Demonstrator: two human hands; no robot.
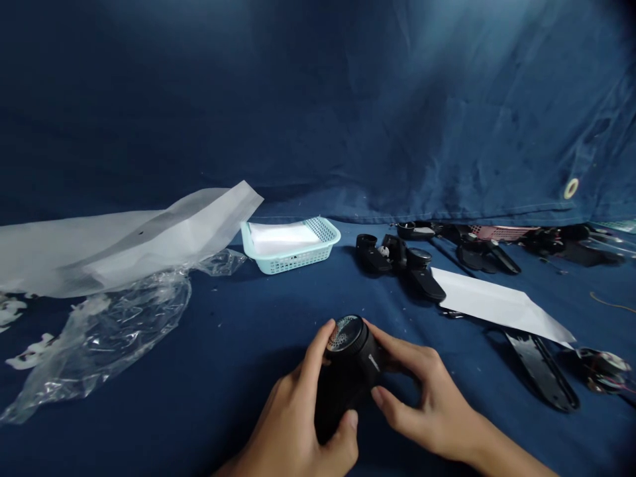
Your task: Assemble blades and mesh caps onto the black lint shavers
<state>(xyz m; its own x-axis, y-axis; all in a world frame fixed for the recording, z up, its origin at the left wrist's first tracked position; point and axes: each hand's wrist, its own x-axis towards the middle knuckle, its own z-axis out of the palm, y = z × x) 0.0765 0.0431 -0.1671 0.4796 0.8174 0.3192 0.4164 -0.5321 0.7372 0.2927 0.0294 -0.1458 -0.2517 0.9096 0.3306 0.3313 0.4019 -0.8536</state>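
A black fabric shaver [345, 379] with a round, perforated metal head stands tilted toward me between my two hands, just above or on the blue cloth; which of these I cannot tell. My left hand [301, 411] wraps its left side, with a fingertip at the rim of the head and the thumb across the lower body. On the other side, my right hand [432, 394] grips it with the fingers by the head's ring and the thumb on the front. Small pale lettering shows on the body near the right fingers. The lower end is partly hidden by my left hand.
A light-blue basket [293, 260] holding white paper stands ahead. Clear plastic film [124, 338] and a translucent white sheet [163, 245] lie left. To the right are several black shaver parts [422, 281], a white paper [497, 298], a black shell [541, 371] and a wired part [603, 368].
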